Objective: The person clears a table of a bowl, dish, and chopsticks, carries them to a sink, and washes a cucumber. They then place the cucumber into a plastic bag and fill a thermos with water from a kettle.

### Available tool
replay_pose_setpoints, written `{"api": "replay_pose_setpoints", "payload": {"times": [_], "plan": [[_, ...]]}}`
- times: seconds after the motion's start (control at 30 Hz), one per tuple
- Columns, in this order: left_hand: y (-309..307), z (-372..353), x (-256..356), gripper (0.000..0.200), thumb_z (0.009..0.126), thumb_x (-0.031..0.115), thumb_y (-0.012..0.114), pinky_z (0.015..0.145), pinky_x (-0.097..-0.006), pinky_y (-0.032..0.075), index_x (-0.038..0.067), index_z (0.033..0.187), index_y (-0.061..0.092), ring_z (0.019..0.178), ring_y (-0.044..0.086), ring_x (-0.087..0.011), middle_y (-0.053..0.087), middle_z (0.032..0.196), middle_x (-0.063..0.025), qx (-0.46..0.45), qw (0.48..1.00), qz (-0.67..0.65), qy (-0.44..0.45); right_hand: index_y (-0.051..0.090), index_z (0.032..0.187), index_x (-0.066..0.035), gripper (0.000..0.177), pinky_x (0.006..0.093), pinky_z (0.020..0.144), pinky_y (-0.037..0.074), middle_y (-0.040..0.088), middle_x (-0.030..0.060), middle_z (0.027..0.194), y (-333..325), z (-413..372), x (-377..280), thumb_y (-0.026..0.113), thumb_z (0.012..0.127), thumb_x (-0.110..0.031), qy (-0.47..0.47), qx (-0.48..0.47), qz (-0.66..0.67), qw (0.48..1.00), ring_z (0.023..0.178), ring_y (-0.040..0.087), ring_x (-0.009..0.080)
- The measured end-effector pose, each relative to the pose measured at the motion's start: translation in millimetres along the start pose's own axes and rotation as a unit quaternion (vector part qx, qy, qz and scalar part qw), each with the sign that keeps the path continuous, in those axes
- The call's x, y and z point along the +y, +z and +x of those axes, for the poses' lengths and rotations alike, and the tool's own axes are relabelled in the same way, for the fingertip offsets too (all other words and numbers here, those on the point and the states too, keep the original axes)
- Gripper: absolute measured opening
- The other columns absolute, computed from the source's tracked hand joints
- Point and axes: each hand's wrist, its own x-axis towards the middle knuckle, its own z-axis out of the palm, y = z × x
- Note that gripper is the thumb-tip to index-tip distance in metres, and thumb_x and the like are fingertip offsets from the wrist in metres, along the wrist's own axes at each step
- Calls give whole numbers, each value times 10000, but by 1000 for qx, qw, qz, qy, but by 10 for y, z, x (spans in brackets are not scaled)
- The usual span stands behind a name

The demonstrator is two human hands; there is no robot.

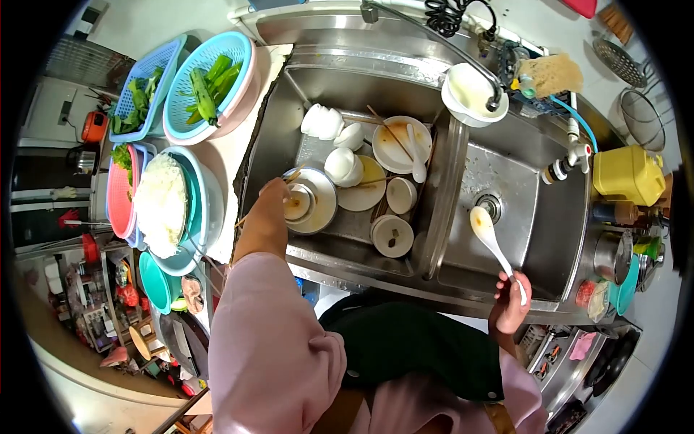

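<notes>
My right hand (512, 302) grips the handle of a white spoon (486, 230), its bowl stained yellow and hanging over the right sink basin. Over the left basin, my left hand (273, 195) is closed around wooden chopsticks (293, 174), whose ends stick out on both sides. Just beside it sit stacked white plates (325, 206) with a small stained dish (298, 204) on top. Further in are white bowls (343, 168), a sauce-stained plate (394, 148) with another white spoon (415, 153) and chopsticks, and two small cups (392, 235).
A white bowl (473, 95) stands under the faucet (494, 103) on the sink divider (442, 195). Left of the sink are baskets of green vegetables (210, 87) and a basin of shredded white food (162, 206). A yellow jug (627, 175) stands at the right edge.
</notes>
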Motion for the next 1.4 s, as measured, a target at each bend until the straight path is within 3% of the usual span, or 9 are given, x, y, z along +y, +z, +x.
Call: {"api": "replay_pose_setpoints", "payload": {"times": [0.37, 0.53, 0.57, 0.6, 0.67, 0.83, 1.07, 1.13, 1.4], "plan": [[462, 1052, -130, 347, 620, 214, 665, 731, -331, 456, 54, 925, 619, 849, 583, -261, 588, 949, -164, -29, 991, 101, 80, 484, 1022, -46, 226, 208, 558, 380, 588, 116, 877, 225, -57, 168, 476, 837, -176, 15, -32, -8, 999, 695, 510, 117], [-420, 736, 199, 274, 661, 174, 616, 745, -360, 465, 37, 899, 615, 872, 584, -285, 608, 900, -139, -26, 985, 123, 118, 476, 1031, -44, 226, 207, 565, 385, 582, 124, 891, 303, -72, 152, 467, 843, -170, 20, -27, -2, 999, 701, 507, 120], [-518, 571, 234, 280, 671, 164, 618, 701, -372, 481, 11, 905, 602, 840, 595, -273, 613, 855, -156, -21, 992, -119, 38, 476, 1031, -44, 226, 207, 565, 385, 582, 124, 891, 303, -76, 166, 467, 843, -170, 18, -26, 1, 1000, 701, 507, 120], [-489, 672, 263, 280, 671, 164, 618, 701, -372, 481, 11, 905, 602, 840, 595, -273, 613, 855, -156, -17, 992, -118, 39, 471, 1038, -56, 234, 210, 567, 376, 576, 113, 895, 291, -84, 191, 465, 841, -183, 20, -37, -4, 999, 712, 502, 123], [-319, 965, 332, 250, 686, 153, 616, 689, -356, 486, 0, 883, 606, 806, 603, -261, 615, 797, -171, 8, 909, -405, -92, 466, 1045, -68, 242, 213, 569, 367, 569, 103, 900, 273, -111, 231, 464, 840, -195, 22, -45, -7, 999, 724, 497, 127], [-118, 942, 633, 293, 691, 154, 610, 779, -319, 455, -10, 934, 593, 924, 564, -273, 570, 1003, -169, 131, 905, -386, -123, 468, 1037, -39, 246, 218, 570, 386, 578, 133, 889, 214, -159, 301, 470, 846, -192, 27, -36, -6, 999, 706, 507, 129], [216, 1324, 481, 340, 668, 240, 655, 749, -322, 463, 12, 916, 606, 881, 579, -276, 592, 946, -162, 176, 927, -321, -81, 470, 1031, -38, 241, 223, 572, 386, 574, 134, 882, 230, -173, 377, 469, 845, -193, 37, -33, 4, 999, 704, 503, 131], [165, 1109, 436, 270, 717, 229, 599, 760, -336, 457, 46, 915, 615, 903, 567, -270, 585, 965, -156, 127, 873, -455, -118, 471, 1030, -39, 235, 218, 572, 387, 571, 134, 883, 238, -166, 372, 468, 847, -185, 43, -31, 1, 999, 703, 500, 130], [423, 583, 251, 237, 767, 130, 469, 831, -331, 411, 76, 953, 605, 983, 489, -278, 433, 1127, -129, 235, 937, -257, -36, 448, 1069, -77, 244, 238, 577, 384, 552, 125, 918, 296, -147, 346, 445, 848, -179, 42, -60, 7, 997, 732, 493, 144]]}}
